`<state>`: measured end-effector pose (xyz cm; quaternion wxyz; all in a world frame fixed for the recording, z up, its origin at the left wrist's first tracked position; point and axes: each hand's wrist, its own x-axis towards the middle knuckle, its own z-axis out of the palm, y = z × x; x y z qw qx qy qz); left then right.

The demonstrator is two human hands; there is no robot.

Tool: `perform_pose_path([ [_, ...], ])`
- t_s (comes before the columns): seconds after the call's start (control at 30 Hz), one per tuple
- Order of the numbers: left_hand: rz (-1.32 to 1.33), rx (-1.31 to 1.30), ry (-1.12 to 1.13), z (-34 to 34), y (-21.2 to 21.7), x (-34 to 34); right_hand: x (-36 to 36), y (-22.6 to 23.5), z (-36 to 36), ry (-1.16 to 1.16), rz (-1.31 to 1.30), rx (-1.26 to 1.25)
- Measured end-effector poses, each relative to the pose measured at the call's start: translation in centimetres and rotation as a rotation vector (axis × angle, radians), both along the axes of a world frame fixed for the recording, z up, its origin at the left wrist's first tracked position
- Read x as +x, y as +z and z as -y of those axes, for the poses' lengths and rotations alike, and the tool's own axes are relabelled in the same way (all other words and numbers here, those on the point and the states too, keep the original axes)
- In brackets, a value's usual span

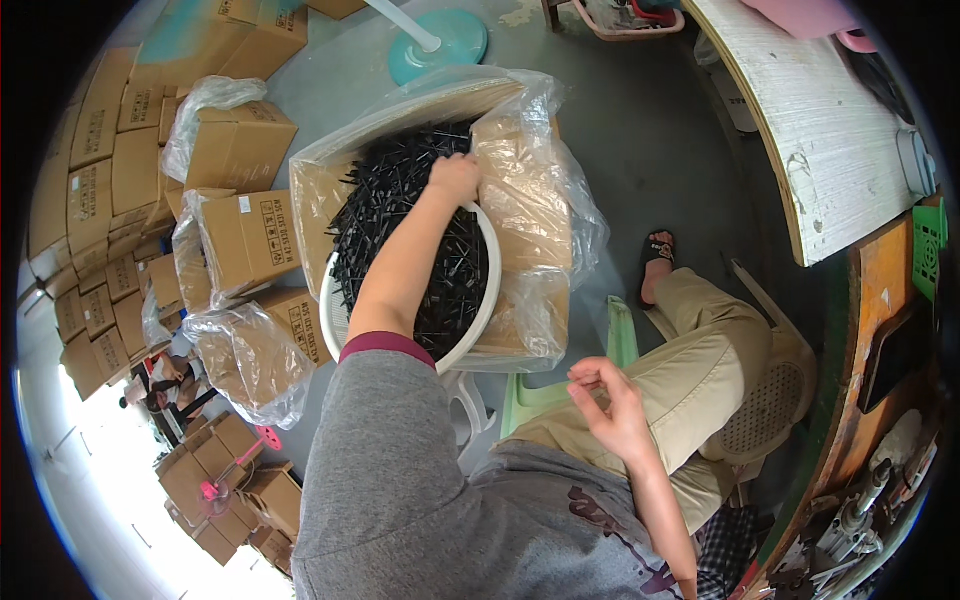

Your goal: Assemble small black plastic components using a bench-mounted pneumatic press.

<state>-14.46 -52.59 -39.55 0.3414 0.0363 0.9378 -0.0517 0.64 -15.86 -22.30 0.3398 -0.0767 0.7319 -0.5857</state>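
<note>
**Reaching into the black pieces**

Brown boxes [240,240] sit at the left. The left hand [455,178] rests on small black pieces [385,205] filling a white basket [488,290]; its grip is hidden. The right hand [612,408] hangs loosely curled over the lap, holding nothing.

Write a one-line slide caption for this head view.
Seated person's left hand reaches into black plastic pieces in a bag-lined cardboard box over a white basket; right hand empty above lap.
</note>
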Motion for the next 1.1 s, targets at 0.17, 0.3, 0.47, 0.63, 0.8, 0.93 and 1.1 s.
perform_pose_path([
  [0.17,-0.228,-0.274,0.133,6.8,-1.3,0.8,0.3,0.0,0.0,0.035,-0.015,-0.006],
  [0.3,-0.609,0.274,0.500,3.9,-2.0,-0.6,0.1,0.0,0.1,0.010,-0.002,-0.015],
  [0.47,0.050,0.217,0.709,0.4,-4.6,-2.0,0.3,0.1,0.1,0.020,-0.013,0.011],
  [0.63,0.127,0.246,0.891,0.3,-7.8,-0.3,0.2,0.3,0.3,0.032,-0.011,0.039],
  [0.8,0.020,0.301,0.898,-0.1,-6.1,0.0,0.3,-0.7,1.6,0.102,-0.042,0.134],
  [0.93,-0.115,0.379,0.925,-0.8,-4.5,0.8,0.8,-2.1,2.6,0.189,-0.111,0.220],
  [1.1,-0.341,0.522,0.932,-4.4,-1.0,1.0,1.3,-1.8,2.6,0.252,-0.150,0.284],
])
